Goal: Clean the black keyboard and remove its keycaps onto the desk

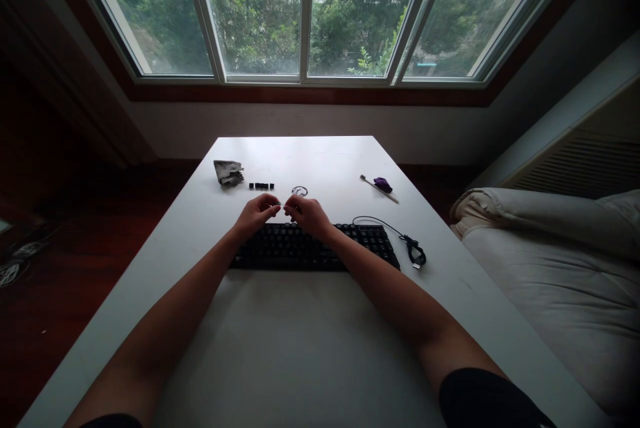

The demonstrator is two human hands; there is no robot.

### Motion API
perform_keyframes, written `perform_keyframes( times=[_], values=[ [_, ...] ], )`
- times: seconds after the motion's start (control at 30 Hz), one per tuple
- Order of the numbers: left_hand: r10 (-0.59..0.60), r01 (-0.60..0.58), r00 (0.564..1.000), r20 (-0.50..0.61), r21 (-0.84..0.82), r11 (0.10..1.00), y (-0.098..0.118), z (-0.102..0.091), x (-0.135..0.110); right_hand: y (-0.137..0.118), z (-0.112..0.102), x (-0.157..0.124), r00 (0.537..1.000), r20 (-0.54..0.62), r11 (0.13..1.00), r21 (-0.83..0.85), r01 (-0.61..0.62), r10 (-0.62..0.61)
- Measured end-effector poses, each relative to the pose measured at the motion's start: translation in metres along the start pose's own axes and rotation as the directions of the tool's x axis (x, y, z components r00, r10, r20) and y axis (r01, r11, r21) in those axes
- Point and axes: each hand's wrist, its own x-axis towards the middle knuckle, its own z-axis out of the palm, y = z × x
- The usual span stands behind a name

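Observation:
My left hand (256, 216) and my right hand (309, 215) meet over the back edge of a black keyboard (295, 251). The fingertips of both are pinched together around something small and pale, too tiny to make out. Behind the left hand, several small black keycaps (261, 186) stand in a short row. Just past the right hand lies a thin, ring-shaped item (300, 191), partly hidden by the fingers. My right forearm covers part of the keyboard's keys.
Right of the keyboard, its bundled cable (414, 251) rests on the white table (295, 348). Farther back are a thin-handled brush (380, 189) and a crumpled purple item (383, 184). A grey cloth (229, 173) lies at back left. A pale sofa (555, 268) flanks the table's right.

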Motion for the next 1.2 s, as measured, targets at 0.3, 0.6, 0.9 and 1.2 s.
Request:
perform_keyframes(
  times=[0.3,0.6,0.9,1.2],
  values=[
    [0.004,-0.006,0.998,0.055,0.028,1.0,-0.008,-0.005,0.003,-0.003,0.002,-0.004,1.0,-0.009,0.989,-0.145,0.027,-0.029],
    [0.003,-0.004,0.995,0.095,0.01,1.0,-0.005,-0.003,0.0,-0.007,0.002,-0.004,1.0,-0.009,0.974,-0.226,0.001,-0.003],
    [0.045,-0.046,0.999,0.009,0.191,0.98,-0.001,0.002,-0.001,-0.007,0.002,-0.002,0.994,-0.068,0.926,-0.361,-0.108,0.089],
    [0.105,-0.073,0.993,-0.058,0.402,0.913,0.003,0.005,-0.007,-0.003,0.004,-0.001,0.975,0.043,0.954,-0.218,-0.205,0.219]
  ],
)
